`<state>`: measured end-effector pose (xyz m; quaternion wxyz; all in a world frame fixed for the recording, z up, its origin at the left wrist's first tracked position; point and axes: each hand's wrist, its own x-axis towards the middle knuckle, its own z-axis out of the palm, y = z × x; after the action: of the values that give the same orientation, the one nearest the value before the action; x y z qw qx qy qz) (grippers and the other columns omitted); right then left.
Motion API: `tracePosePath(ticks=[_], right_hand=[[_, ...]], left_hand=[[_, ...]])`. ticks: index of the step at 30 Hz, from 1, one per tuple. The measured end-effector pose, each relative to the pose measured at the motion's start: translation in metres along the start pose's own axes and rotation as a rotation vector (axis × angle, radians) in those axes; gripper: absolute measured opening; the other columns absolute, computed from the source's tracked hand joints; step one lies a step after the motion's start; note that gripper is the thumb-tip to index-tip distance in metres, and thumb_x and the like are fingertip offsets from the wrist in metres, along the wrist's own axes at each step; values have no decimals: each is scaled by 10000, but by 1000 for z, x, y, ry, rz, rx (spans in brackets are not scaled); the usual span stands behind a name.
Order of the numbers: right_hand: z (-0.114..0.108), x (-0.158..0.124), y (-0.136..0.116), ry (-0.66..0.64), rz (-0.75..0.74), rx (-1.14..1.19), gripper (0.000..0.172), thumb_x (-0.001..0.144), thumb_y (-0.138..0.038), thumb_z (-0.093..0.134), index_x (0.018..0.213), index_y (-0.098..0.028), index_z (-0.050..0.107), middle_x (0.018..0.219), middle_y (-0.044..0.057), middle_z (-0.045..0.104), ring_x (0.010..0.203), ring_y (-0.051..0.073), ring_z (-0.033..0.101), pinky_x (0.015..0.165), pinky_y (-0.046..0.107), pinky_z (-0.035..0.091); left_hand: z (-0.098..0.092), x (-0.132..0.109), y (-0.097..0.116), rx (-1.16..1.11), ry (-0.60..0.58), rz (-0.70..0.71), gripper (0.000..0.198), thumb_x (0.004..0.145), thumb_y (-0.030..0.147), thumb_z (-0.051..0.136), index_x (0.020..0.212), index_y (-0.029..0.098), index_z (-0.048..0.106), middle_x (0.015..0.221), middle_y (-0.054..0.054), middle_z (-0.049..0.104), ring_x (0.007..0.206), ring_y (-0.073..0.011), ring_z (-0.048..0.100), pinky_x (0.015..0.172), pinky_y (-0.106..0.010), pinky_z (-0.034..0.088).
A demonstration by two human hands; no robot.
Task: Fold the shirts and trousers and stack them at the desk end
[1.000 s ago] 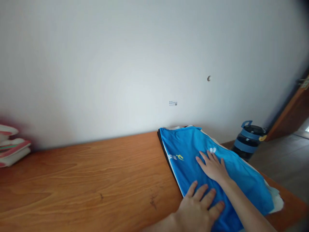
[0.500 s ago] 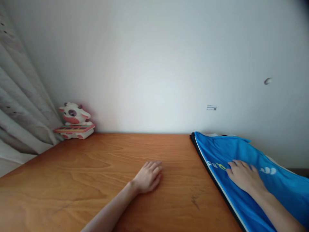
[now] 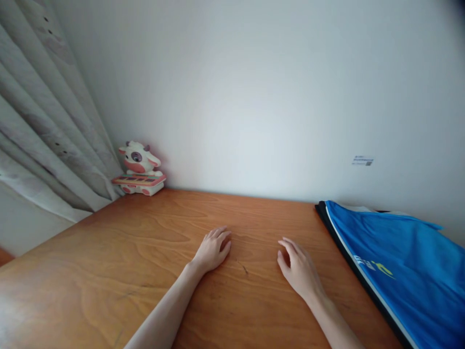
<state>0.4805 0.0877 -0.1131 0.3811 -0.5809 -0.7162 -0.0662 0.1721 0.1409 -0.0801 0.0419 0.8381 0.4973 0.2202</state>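
My left hand [image 3: 212, 249] rests on the brown wooden table [image 3: 127, 261], left of the middle, its fingers loosely apart and holding nothing. To the right, my right hand [image 3: 298, 266] is over the table with thumb and fingers spread and nothing between them. A blue cloth [image 3: 410, 257] with a black and white edge and a yellow mark lies at the right, nearest to my right hand but not touched by it.
A toy cow with a small keyboard [image 3: 141, 169] stands at the table's back left corner, beside a pale curtain [image 3: 47, 116]. A white wall [image 3: 240, 97] with a small label [image 3: 362, 161] rises behind the table.
My right hand has left the blue cloth and moved left over the bare wood. The view has turned left, so the toy and the cloth appear further right.
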Motion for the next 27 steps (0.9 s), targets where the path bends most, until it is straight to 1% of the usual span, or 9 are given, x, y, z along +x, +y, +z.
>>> tracePosePath(ticks=[4, 9, 12, 16, 18, 22, 25, 27], right_hand=[[-4, -4, 8, -4, 17, 84, 309, 970, -333, 492, 1196, -194, 649, 1260, 136, 713, 1186, 272, 674, 1040, 487, 537], [-4, -7, 10, -39, 58, 124, 317, 967, -336, 478, 1201, -198, 641, 1273, 139, 714, 1201, 276, 674, 1045, 503, 540], [-1, -8, 9, -45, 43, 124, 350, 967, -333, 473, 1246, -197, 634, 1292, 144, 708, 1211, 283, 671, 1046, 512, 540], [1, -9, 8, -53, 3, 90, 431, 983, -378, 483, 1352, -183, 587, 1348, 160, 679, 1261, 299, 638, 1060, 527, 526], [1, -10, 7, -73, 0, 34, 438, 991, -397, 473, 1339, -167, 603, 1349, 173, 676, 1267, 315, 631, 1068, 541, 513], [2, -10, 3, -137, -2, -77, 437, 993, -399, 438, 1239, -132, 681, 1354, 194, 668, 1275, 342, 621, 1084, 550, 492], [3, -10, 3, -161, 9, -96, 452, 997, -387, 420, 1251, -124, 685, 1376, 193, 654, 1293, 337, 608, 1099, 548, 477], [2, -10, 4, -172, 16, -87, 447, 994, -394, 425, 1247, -141, 693, 1382, 181, 652, 1294, 331, 607, 1102, 545, 474]], left_hand=[[1, 2, 2, -3, -53, 4, 367, 977, 314, 525, 1312, 228, 652, 1449, -98, 618, 1347, -270, 563, 1163, -467, 420], [-2, 3, 3, 5, -69, -6, 386, 991, 326, 510, 1338, 215, 637, 1456, -103, 612, 1353, -275, 555, 1163, -470, 416], [-2, 3, 4, 1, -74, -7, 383, 990, 321, 510, 1341, 229, 635, 1456, -97, 613, 1345, -275, 561, 1160, -476, 418], [-2, 2, 4, -5, -75, -17, 385, 986, 320, 519, 1348, 246, 630, 1461, -87, 608, 1350, -270, 553, 1166, -478, 408], [-2, 2, 4, -7, -79, -18, 384, 988, 324, 519, 1348, 253, 632, 1463, -84, 606, 1356, -268, 547, 1167, -479, 406], [-3, 2, 5, 10, -91, -23, 377, 997, 330, 506, 1333, 242, 652, 1469, -92, 599, 1358, -265, 545, 1166, -465, 410], [-3, 1, 5, 28, -91, -24, 382, 998, 326, 506, 1337, 231, 654, 1469, -95, 600, 1356, -264, 548, 1168, -456, 409], [-3, 1, 5, 31, -88, -18, 380, 999, 326, 509, 1335, 230, 657, 1468, -93, 602, 1354, -265, 550, 1170, -453, 408]])
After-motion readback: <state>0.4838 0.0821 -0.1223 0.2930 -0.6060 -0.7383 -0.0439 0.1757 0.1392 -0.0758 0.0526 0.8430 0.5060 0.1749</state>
